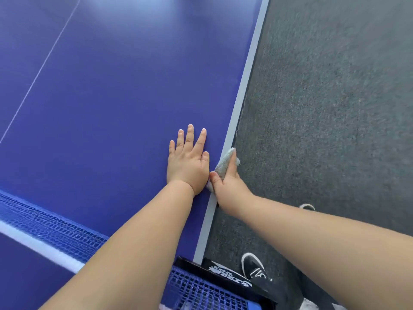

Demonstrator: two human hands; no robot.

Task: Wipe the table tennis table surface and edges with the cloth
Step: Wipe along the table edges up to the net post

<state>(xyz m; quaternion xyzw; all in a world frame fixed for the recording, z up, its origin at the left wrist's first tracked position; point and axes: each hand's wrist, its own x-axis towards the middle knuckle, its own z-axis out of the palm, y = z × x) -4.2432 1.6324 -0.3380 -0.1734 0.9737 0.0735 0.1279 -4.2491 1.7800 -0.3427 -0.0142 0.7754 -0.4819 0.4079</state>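
Cloth, gripped by right hand, hugs counter edge running toward 1 o'clock; left hand spread flat at 9 o'clock.

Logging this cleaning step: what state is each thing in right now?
left hand: flat on the table, fingers straight.
right hand: grips the cloth at the table's side edge.
cloth: bunched, pressed against that edge.
net: mounted, stretched across the table.

Brightness: bright, even.
Glare: pale sheen on the table, top centre.
Shadows: soft and thin, beside the left hand and under the table edge.
Blur: floor texture streaked; net soft.
Distortion: wide-angle, forearms swollen at the bottom corners.
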